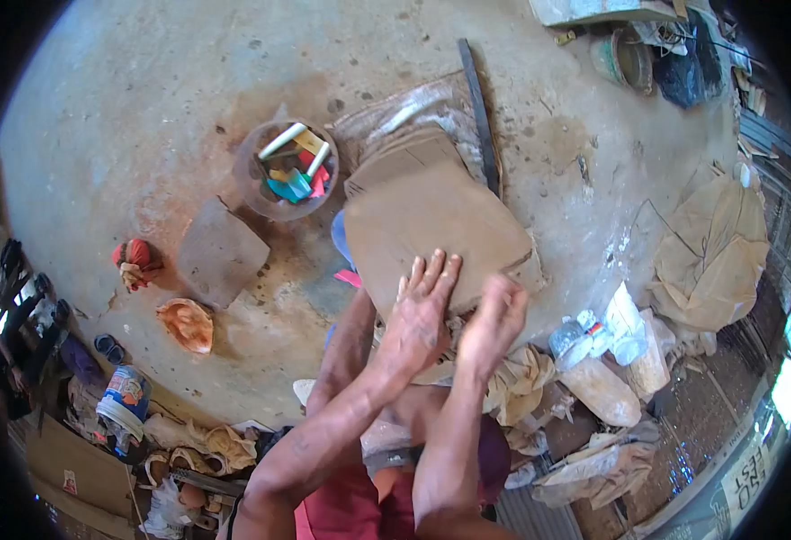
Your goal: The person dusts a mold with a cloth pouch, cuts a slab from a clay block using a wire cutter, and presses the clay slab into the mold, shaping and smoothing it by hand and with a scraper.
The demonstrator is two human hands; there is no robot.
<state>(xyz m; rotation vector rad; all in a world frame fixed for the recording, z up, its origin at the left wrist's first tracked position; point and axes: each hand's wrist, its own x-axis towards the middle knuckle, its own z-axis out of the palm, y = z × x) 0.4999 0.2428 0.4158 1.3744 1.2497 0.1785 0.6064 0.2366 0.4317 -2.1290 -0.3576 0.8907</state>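
A broad, flat brown clay slab (440,211) lies before me on top of a pile of similar slabs (404,157). On its near part, my left hand (418,315) rests palm down with the fingers stretched out. Beside it, at the slab's near right edge, my right hand (496,319) is curled closed and slightly blurred. Whether anything is inside those fingers is hidden. Left of the pile stands a clear round tub (250,184) with colourful scraps and white-handled tools in it.
A dark bar (480,117) lies along the pile's right side. To the left on the floor are a flat grey-brown slab (223,252), a red tied bundle (136,258) and an orange-brown bowl (186,326). Plastic bottles (571,342) and crumpled sacking (710,252) lie on the right.
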